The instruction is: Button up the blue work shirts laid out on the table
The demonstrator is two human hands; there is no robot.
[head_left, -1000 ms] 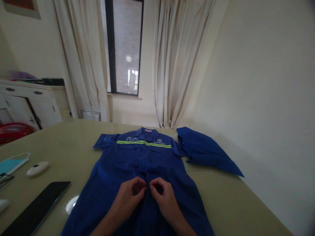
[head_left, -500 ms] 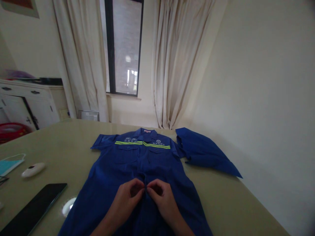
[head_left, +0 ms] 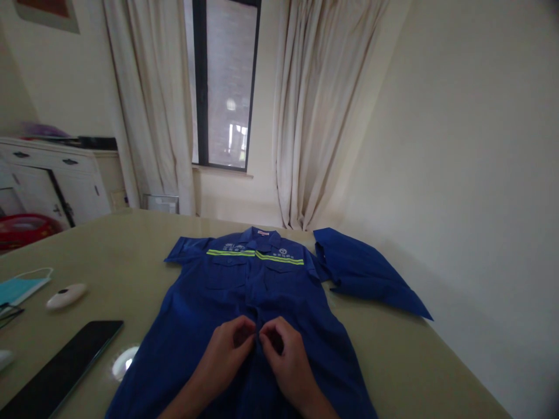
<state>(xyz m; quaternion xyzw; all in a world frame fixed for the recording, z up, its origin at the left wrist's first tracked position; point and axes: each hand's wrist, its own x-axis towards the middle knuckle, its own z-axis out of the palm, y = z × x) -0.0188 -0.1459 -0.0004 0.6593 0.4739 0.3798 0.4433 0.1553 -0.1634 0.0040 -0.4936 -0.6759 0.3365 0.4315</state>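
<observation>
A blue short-sleeved work shirt [head_left: 227,297] lies front up on the table, its collar at the far end and a yellow-green reflective stripe across the chest. My left hand [head_left: 227,352] pinches the front placket at the middle of the shirt, thumb against fingertips. Close beside it, my right hand [head_left: 286,355] is closed in a similar pinch on the other side of the front opening. The fingertips of both hands nearly meet. Any button between them is too small to make out.
A folded blue cloth [head_left: 367,270] lies by the right sleeve. On the left of the table [head_left: 140,244] are a black phone [head_left: 65,366], a white oval object [head_left: 66,296], a face mask [head_left: 24,288] and part of some glasses [head_left: 9,312]. A wall stands at the right.
My right thumb and fingertips have shifted slightly, with a small gap now between the two hands. The shirt lies as before; the whole view has moved a little.
</observation>
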